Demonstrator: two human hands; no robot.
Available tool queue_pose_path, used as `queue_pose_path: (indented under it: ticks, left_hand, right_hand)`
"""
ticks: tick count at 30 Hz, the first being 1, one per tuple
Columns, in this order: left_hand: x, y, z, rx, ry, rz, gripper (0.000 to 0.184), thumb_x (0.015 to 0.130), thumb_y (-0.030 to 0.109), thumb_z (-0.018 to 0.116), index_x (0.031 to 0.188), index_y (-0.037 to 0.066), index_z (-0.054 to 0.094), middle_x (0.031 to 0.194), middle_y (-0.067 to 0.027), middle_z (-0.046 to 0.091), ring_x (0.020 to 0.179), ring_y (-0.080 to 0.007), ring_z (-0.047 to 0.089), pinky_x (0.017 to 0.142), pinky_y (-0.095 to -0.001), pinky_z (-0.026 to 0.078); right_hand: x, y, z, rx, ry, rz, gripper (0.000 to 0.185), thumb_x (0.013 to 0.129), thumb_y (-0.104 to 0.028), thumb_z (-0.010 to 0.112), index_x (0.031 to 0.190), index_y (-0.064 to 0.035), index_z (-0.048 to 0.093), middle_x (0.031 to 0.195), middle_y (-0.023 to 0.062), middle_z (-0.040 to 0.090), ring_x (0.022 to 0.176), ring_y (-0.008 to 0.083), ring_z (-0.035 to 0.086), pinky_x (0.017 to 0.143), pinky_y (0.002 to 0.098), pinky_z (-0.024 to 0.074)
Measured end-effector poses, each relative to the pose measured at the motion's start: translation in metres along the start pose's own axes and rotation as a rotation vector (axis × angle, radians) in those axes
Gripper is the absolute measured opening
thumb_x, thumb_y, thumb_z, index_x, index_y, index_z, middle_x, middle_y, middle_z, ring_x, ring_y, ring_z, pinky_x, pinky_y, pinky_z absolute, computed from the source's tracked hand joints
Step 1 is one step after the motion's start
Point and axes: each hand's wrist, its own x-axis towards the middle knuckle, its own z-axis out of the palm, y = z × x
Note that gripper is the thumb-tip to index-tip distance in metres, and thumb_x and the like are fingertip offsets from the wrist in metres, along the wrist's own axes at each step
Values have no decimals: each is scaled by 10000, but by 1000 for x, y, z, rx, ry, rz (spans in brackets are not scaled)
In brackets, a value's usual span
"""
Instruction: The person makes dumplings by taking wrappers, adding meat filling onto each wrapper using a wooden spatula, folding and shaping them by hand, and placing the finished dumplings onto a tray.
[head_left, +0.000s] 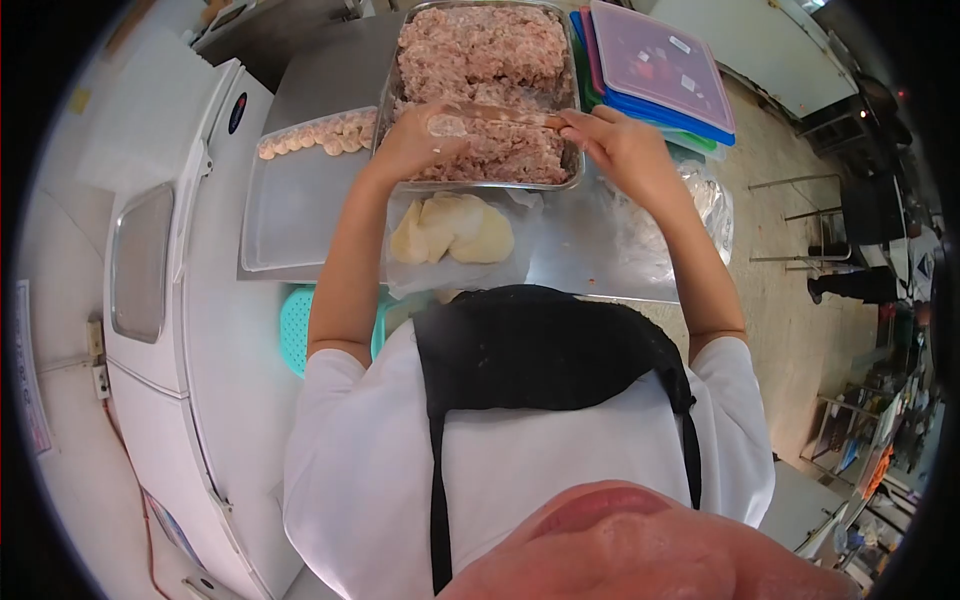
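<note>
My left hand is over the near left part of a metal tray of pinkish minced meat. Its fingers are curled around a small, pale, round piece that looks like a dough wrapper. At the tray's right rim, my right hand pinches one end of a flat wooden spatula. The spatula runs left across the meat to my left hand. Below the tray, a yellowish lump of dough or wrappers rests on clear plastic.
A row of small shaped dumplings lines the back of a white tray on the left. Stacked colored lids lie at right, above crumpled plastic. A white fridge stands left; a turquoise basket sits below the table.
</note>
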Motion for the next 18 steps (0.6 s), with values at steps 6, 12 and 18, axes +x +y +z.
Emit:
queue_pose_path:
  ticks: [6,12,18]
  left_hand:
    - [7,-36,-17,132,117,113,791,718,426,796,1293,-15,479,1227,-149,585,964,-227,634,832,-339,497]
    - [-3,-35,-47,-152,-79,-111,857,728,359,802,1406,35,390,1375,-187,480,1193,-275,532,963,-378,437]
    - [1,-54,-46,-66,172,210,893,705,318,820,1428,57,368,1414,-182,444,1334,-288,397,1088,-393,321]
  right_hand:
    - [9,-17,28,-8,123,15,281,901,-256,582,1153,-139,630,927,110,637,811,330,622,676,413,493]
    - [14,-50,51,85,301,170,286,941,-244,540,1164,-81,613,994,162,646,911,362,613,752,410,498]
    - [18,-72,93,316,313,339,331,968,-253,527,1189,-13,585,1077,168,657,987,275,628,838,353,483]
